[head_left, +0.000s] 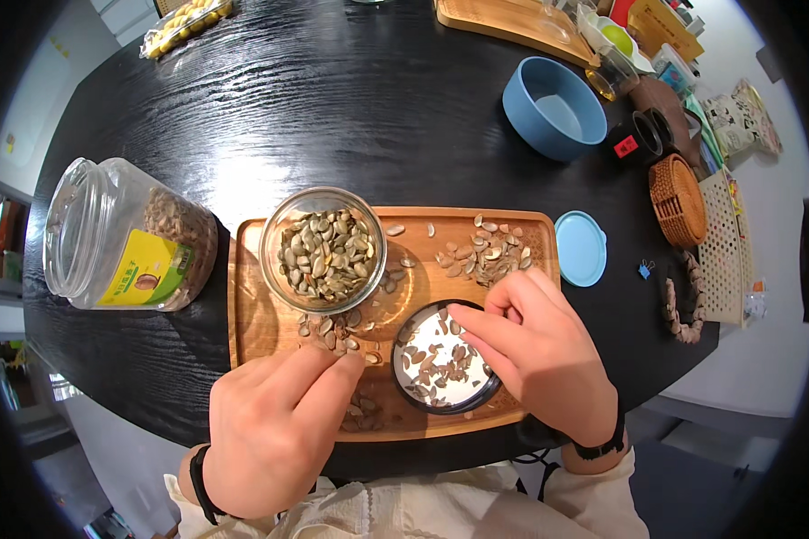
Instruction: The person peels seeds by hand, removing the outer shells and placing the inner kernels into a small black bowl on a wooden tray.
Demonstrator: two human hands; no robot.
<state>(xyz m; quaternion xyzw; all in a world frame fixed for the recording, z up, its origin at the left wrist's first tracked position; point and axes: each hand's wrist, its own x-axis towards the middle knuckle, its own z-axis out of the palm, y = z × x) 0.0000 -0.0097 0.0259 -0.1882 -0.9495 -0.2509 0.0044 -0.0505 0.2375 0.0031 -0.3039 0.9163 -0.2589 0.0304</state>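
My right hand (553,359) is closed in a pinch over the black-rimmed white dish (463,392), its fingertips at the far rim. Whatever sits between them is too small to make out. Brown seed pieces (436,368) lie scattered in that dish. My left hand (274,422) is also pinched, fingertips just left of the dish, above loose seeds (330,337) on the wooden tray (253,328); I cannot see what it holds. Beyond it stands a glass bowl (270,251) of greenish pumpkin seeds (328,256). A pile of pale shells (490,251) occupies the tray's far right.
Left of the tray, a clear plastic jar (130,238) of seeds leans open. A light blue lid (582,249) lies by the tray's right edge, with a blue bowl (555,108) farther back. A woven basket (677,202), black cup (634,139) and packages line the table's right side.
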